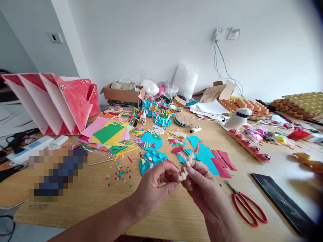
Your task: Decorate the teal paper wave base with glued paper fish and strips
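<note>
My right hand (202, 181) pinches a cream curly strip (188, 167) wound like a spiral. Thumb and fingers close on its middle, and a pinkish end sticks up above them. At the strip's lower end, my left hand (158, 181) has its fingers curled in, apparently gripping the tip; the exact contact is partly hidden. Just behind the hands lies a blue plate-like craft piece (153, 158), partly covered by my left hand. Beyond it is a round blue disc (151, 141) with a striped paper fish (145, 144).
Red-handled scissors (248, 205) and a dark flat slab (280, 201) lie to the right. Confetti dots (119, 174), coloured paper sheets (108, 132) and a wooden stick (101, 162) spread leftward. Finished-looking blue crafts (161, 112), a glue bottle (143, 118) and a cardboard box (123, 95) stand behind.
</note>
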Action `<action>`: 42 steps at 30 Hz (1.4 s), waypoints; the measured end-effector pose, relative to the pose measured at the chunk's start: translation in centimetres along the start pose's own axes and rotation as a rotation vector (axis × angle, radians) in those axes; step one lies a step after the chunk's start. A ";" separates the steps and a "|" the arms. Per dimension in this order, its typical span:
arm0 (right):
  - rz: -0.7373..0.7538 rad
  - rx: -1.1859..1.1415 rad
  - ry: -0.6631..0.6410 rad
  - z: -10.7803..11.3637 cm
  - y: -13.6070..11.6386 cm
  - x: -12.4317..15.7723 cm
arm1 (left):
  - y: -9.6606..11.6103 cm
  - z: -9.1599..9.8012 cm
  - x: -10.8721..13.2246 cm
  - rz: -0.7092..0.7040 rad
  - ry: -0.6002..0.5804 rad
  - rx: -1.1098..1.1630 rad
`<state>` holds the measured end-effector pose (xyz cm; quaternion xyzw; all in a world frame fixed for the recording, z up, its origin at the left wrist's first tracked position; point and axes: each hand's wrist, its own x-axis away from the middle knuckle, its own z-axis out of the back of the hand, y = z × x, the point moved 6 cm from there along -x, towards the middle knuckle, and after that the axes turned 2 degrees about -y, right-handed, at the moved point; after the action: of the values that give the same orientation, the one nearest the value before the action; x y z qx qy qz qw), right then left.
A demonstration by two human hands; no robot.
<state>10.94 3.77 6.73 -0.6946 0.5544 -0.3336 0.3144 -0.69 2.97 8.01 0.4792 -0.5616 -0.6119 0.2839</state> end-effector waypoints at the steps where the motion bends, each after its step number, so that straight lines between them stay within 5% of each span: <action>1: -0.008 -0.009 -0.022 -0.3 0.2 0.1 | -0.2 -0.1 0.0 0.005 0.007 0.045; 8: -0.031 -0.058 -0.034 -1.2 1.4 0.3 | -0.2 0.2 0.4 -0.021 0.031 0.087; 14: -0.009 0.026 -0.038 -1.2 1.5 0.5 | 0.3 0.4 0.5 -0.056 -0.068 0.012; 22: 0.389 0.611 0.049 -1.4 0.0 2.1 | 0.2 0.8 0.1 0.114 -0.163 -0.340; 25: 0.400 0.627 0.008 -1.3 0.2 2.1 | -1.1 0.9 0.3 0.215 -0.104 -0.113; 31: 0.334 0.245 -0.115 -1.0 0.7 0.7 | -2.3 0.6 0.6 0.263 -0.030 0.365; 42: 0.322 0.161 -0.148 -0.5 1.4 0.2 | -2.7 0.0 0.9 0.289 -0.037 0.579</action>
<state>9.78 3.26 5.88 -0.5923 0.6051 -0.2703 0.4583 -0.52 2.72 5.21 0.4441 -0.7796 -0.3886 0.2095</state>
